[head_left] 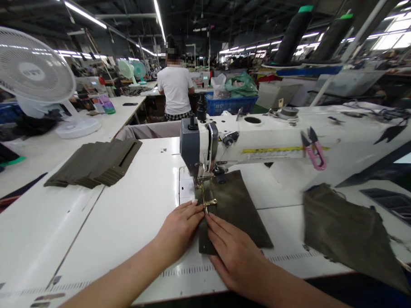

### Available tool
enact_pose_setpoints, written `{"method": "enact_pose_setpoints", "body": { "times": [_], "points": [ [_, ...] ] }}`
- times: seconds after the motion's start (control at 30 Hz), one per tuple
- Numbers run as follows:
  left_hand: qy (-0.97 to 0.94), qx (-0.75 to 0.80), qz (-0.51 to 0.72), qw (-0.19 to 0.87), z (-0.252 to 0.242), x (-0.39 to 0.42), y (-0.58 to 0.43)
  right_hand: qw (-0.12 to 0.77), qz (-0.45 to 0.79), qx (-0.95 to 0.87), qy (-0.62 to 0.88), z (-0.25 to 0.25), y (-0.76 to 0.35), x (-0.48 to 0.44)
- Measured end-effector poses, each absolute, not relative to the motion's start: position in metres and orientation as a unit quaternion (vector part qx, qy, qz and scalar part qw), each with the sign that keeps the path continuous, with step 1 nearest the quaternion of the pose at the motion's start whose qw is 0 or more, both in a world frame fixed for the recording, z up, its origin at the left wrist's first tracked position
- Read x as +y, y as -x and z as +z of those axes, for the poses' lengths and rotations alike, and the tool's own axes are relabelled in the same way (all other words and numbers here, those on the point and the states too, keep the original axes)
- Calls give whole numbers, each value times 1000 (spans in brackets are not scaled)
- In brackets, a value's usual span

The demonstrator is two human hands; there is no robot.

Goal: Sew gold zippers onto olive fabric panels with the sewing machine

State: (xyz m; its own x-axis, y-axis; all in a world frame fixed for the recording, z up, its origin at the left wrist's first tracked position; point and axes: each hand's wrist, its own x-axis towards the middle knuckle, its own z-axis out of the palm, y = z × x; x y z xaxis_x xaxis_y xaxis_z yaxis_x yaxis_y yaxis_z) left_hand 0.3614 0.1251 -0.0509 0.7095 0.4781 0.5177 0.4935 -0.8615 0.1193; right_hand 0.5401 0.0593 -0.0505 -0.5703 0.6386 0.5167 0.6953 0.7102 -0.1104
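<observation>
A dark olive fabric panel lies on the sewing machine bed, its far end under the presser foot. Down its left part runs a gold-toothed zipper, with a gold zipper pull resting crosswise on it. My left hand lies at the panel's left edge, fingers stretched and fingertips touching beside the zipper. Across the panel's near part my right hand rests with long, flat fingers pointing at the zipper; its thumb is apart, by the near edge. The undersides of both hands are hidden.
The white sewing machine spans the right, with pink-handled thread snips on its arm. Stacked olive panels lie left; another olive fabric piece hangs over the right front edge. A fan stands left. A person is ahead.
</observation>
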Motion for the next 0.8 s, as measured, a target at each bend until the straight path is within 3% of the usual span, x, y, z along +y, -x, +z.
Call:
{"method": "enact_pose_setpoints", "body": {
  "times": [0.2, 0.8],
  "points": [
    [931, -268, -246, 18, -51, 125, -363, 317, -97, -864, 378, -60, -533, 62],
    [929, -254, -270, 21, -51, 165, -366, 317, -88, -864, 381, -66, -537, 99]
  ]
}}
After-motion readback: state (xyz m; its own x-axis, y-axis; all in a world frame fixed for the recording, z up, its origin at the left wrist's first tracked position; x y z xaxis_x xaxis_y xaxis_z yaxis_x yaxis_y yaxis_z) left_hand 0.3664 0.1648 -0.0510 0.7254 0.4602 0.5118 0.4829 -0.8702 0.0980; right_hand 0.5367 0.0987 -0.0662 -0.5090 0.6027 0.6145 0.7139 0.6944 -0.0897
